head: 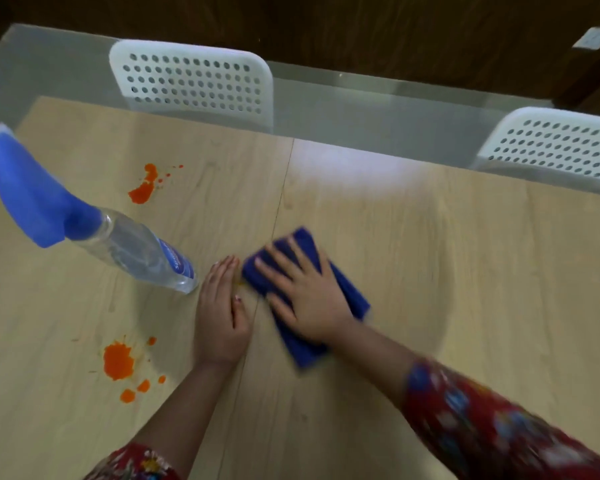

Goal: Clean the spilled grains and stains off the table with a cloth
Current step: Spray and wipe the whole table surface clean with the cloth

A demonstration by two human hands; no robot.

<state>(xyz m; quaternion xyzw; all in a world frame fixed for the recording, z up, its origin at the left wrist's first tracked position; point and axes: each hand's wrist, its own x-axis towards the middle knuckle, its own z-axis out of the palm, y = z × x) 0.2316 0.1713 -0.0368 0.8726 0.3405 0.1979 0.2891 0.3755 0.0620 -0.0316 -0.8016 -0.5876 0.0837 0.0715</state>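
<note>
A folded dark blue cloth lies on the light wooden table near its middle. My right hand presses flat on the cloth with fingers spread. Just left of it my left hand lies flat on the table, fingers together, holding nothing. A few small yellowish specks show between the two hands. An orange stain marks the table at the far left. A second orange stain, with smaller drops around it, lies at the near left.
A clear spray bottle with a blue trigger head stands left of my left hand. Two white perforated chairs stand behind the table's far glass edge. A dark wooden wall rises behind them.
</note>
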